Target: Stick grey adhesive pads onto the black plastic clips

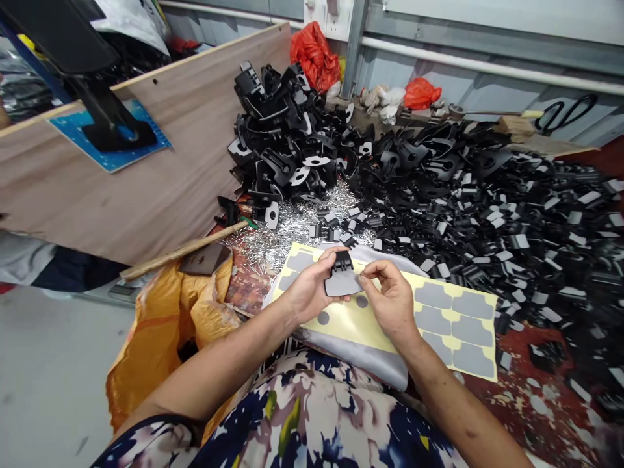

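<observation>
My left hand (312, 286) grips a black plastic clip piece (342, 261) with hinge-like ridges along its upper part. A grey pad (341, 284) covers the lower face of that piece. The thumb and fingertips of my right hand (390, 289) are pinched at the pad's right edge. Under both hands lies a pale yellow backing sheet (363, 325) with rows of grey die-cut stickers (472, 330) on its right and several more at its left end. Grey round dots also show on the sheet. Beneath it is a silvery grey cloth or bag (385, 370).
Behind the sheet lies a heap of metal pins (273, 244), with stacked black clips (277, 143) beyond. Small black-and-grey parts (487, 234) spread rightward. A wooden-handled tool (185, 250) leans near an orange sack (160, 344). A wooden board (185, 136) stands left; scissors (560, 117) lie at back right.
</observation>
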`<action>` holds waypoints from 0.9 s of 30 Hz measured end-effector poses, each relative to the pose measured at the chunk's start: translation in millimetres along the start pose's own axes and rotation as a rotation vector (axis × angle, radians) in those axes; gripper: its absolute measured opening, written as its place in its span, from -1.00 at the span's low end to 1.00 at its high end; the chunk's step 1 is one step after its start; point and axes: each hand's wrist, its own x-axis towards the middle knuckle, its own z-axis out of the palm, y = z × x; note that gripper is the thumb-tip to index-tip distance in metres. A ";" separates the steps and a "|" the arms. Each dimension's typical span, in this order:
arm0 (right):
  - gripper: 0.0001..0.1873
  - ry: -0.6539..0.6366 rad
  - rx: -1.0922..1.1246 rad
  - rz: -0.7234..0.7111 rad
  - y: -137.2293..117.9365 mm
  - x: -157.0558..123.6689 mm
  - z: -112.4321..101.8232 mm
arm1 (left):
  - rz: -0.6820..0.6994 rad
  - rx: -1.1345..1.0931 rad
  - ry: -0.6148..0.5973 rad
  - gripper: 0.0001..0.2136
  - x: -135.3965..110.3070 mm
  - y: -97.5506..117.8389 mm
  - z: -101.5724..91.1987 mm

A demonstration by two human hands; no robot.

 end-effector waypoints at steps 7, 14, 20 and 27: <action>-0.91 -0.014 -0.135 -0.099 -3.0 -5.1 2.6 | 0.007 0.021 0.029 -0.55 -4.1 1.0 2.7; -0.79 -0.033 -0.328 -0.317 -16.9 -8.2 3.4 | 0.079 0.140 0.027 -0.43 -7.2 -3.4 5.2; -0.78 0.012 -0.610 -0.594 0.5 -15.6 13.7 | 0.285 0.300 0.140 -0.48 3.2 -24.2 1.5; -0.45 0.110 -0.921 -0.565 -5.0 -13.5 1.1 | 0.331 0.288 0.273 -0.51 5.5 -36.0 -8.3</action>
